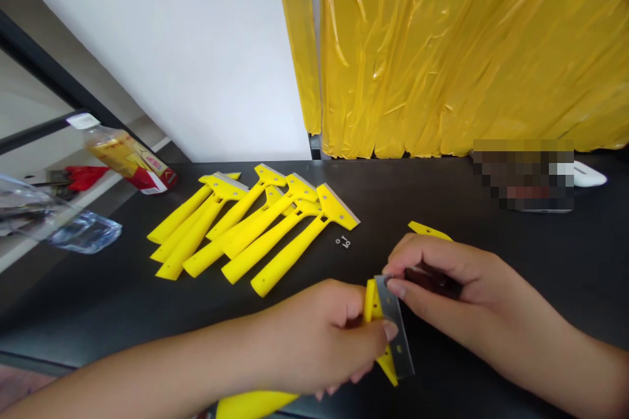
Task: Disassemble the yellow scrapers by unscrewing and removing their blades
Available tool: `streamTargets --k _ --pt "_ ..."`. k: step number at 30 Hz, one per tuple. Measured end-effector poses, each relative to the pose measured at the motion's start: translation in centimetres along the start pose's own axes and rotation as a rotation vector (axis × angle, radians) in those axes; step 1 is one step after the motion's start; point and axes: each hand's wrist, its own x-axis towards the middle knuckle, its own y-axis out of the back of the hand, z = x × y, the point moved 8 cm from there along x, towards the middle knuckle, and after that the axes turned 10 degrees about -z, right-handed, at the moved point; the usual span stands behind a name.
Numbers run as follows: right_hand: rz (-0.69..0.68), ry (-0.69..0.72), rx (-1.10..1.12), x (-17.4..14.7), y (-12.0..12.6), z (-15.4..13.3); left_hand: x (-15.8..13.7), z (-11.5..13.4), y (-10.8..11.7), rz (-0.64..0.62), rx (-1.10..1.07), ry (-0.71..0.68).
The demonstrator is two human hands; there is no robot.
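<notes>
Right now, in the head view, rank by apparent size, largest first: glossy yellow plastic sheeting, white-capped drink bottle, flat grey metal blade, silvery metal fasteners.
1. Yellow plastic sheeting
2. Drink bottle
3. Metal blade
4. Silvery fasteners, each tiny

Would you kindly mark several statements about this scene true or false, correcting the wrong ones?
1. The left hand holds a yellow scraper head and a metal blade. True.
2. The right hand is far from the blade. False: it is at the blade's upper end.
3. Small metal pieces lie beside the grouped scrapers. True.
4. The white-capped bottle is right of the scrapers. False: it is left of them.
</notes>
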Motion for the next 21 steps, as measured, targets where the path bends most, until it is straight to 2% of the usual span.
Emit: streamTargets --k 4,9,14,21 --pt "0.029 0.011 -0.045 0.0 0.5 -0.4 0.1 0.0 0.2 -0.015 0.013 -0.03" --pt "0.014 -0.068 -0.015 0.1 1.4 0.7 -0.4 1.4 0.7 -0.035 -0.081 -0.201" --pt "-0.026 -0.119 0.037 0.5 1.6 1.8 -0.4 1.2 0.9 -0.011 -0.066 -0.159" --pt "-0.038 -0.07 -0.003 0.8 1.8 0.7 -0.5 1.0 1.2 0.025 -0.007 -0.124"
